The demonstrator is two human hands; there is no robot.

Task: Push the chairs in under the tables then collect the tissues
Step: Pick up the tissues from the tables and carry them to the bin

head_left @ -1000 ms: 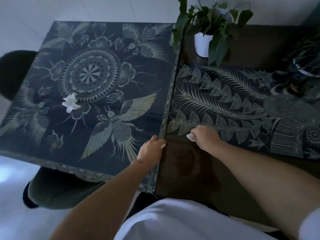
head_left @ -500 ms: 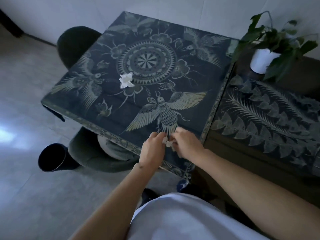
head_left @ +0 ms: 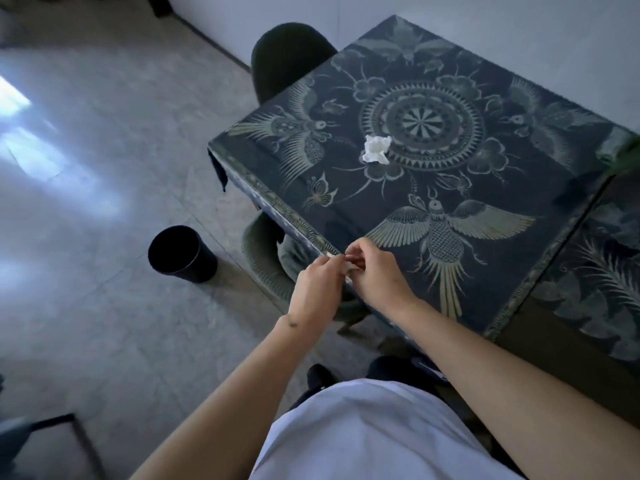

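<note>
Since the frame half a second back, the view has swung further left: the black bin [head_left: 182, 254] on the floor now sits fully in sight and the plant has nearly left the right edge. Both hands stay together at the near edge of the table [head_left: 571, 161], a little further left along it than before.

Left hand [head_left: 313, 294] and right hand [head_left: 379, 271] meet fingertip to fingertip, both closed on a small white tissue [head_left: 349, 268] pinched between them; only scraps of it show. Forearms converge from below, wrists roughly level, knuckles up, hands just over the table edge.

Second tissue [head_left: 376, 149], crumpled, lies loose on the cloth beside the central medallion, well apart from the hands. Two chairs visible: far chair [head_left: 287, 53] at the back corner, near chair [head_left: 273, 261] tucked under the left edge.

Judgement: step in hand is consolidating the held tissue. Best done by balling it into one hand, leaving the other free to reach for the one on the cloth. Pinch that one from above, avoiding dragging the cloth.
</note>
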